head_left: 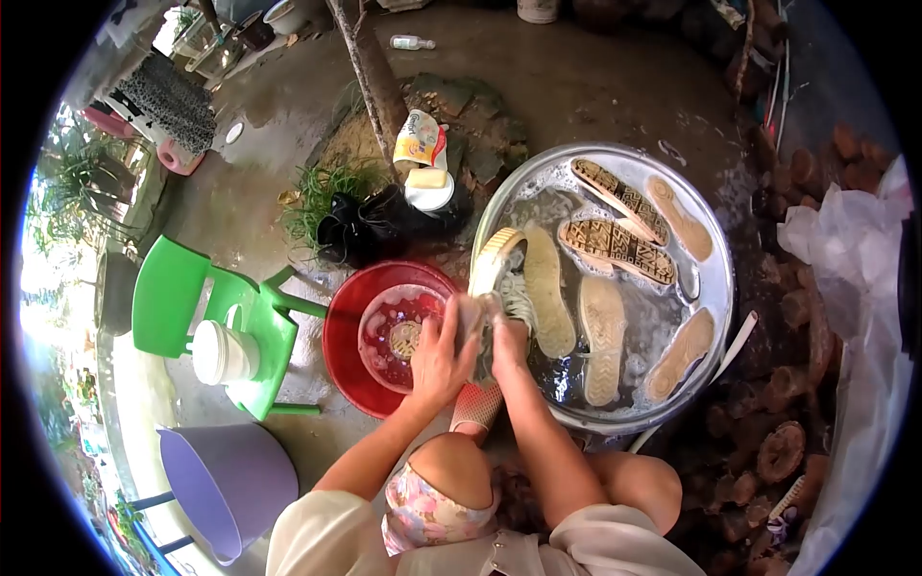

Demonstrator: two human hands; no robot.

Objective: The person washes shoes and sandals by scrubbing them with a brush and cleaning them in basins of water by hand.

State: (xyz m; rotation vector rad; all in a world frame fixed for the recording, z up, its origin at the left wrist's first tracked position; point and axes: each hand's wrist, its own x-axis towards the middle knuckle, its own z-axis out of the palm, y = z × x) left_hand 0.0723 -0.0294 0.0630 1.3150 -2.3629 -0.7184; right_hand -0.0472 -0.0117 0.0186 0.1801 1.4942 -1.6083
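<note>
The wide metal basin (615, 422) holds sudsy water and several soles; the red basin (341, 336) sits beside it. At the metal basin's left edge is a laced shoe (495, 261). Both hands (444, 360) work close together there, grip blurred, can't tell. This looks like mid-handling, calling for a steady, slip-proof hold.
</note>
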